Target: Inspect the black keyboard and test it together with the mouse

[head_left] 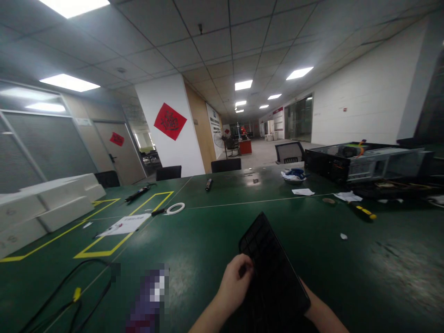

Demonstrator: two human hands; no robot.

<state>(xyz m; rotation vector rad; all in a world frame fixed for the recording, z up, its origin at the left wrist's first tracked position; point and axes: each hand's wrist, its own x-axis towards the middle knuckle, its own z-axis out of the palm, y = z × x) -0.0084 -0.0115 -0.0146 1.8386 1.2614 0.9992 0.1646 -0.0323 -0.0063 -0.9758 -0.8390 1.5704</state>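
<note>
A black rectangular panel with a grid-like pattern on its face stands tilted above the near part of the green table. On its left side is my left hand, fingers curled and thumb and forefinger pinched close against the panel's face. Whatever lies between those fingertips is too small to make out. My right hand is behind the panel's lower right edge and holds it up. Only the wrist side and forearm show there; the fingers are hidden.
An open black computer case lies at the back right, near a yellow-black screwdriver and a bowl. White foam blocks line the left side. A tape ring, a paper sheet and black cables lie left.
</note>
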